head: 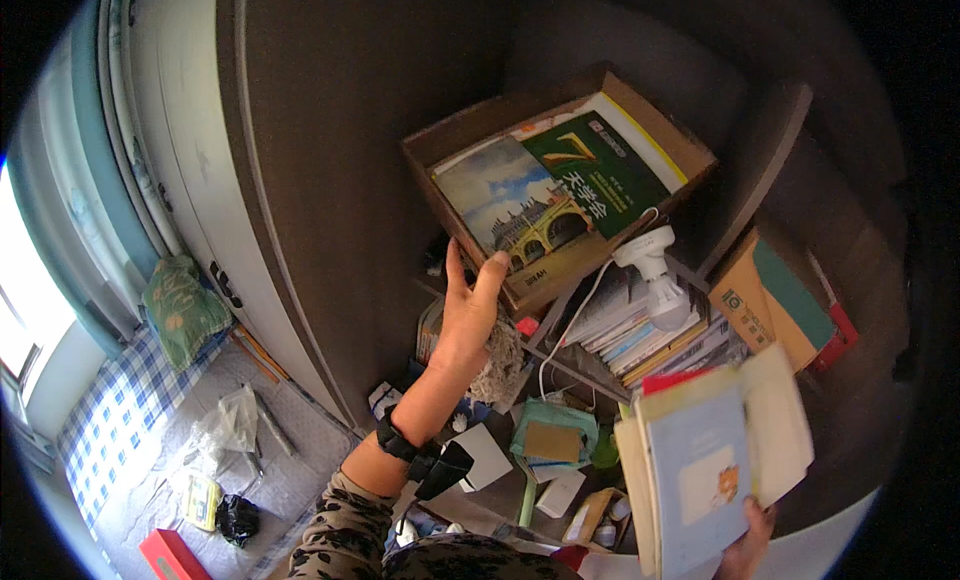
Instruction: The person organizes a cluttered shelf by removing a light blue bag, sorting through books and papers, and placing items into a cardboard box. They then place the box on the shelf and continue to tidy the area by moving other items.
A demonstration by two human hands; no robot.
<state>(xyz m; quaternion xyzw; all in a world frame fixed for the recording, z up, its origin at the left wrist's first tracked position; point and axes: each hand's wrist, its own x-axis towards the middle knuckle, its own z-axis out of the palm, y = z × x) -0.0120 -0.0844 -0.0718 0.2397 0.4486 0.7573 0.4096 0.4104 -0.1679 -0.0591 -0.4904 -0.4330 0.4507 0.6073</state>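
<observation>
My left hand (466,321) is at the near left corner of a shallow brown cardboard box (559,293), thumb over its rim and fingers along the outer side. In the box lie a book with a bridge on its cover (517,194), a dark green book (611,167) and white papers below them. At the lower right, my right hand (750,539) holds a bundle of notebooks by the lower edge. A pale blue notebook (705,437) with a small animal picture faces up, and a cream booklet (776,430) fans out beside it.
Against the box's near side hangs a white bulb in a socket (660,280) with its cord. Upright books (645,340) fill a shelf cubby below. An orange and green carton (772,299) stands right. Small boxes and a teal basket (536,415) crowd the desk. A bed (165,445) lies left.
</observation>
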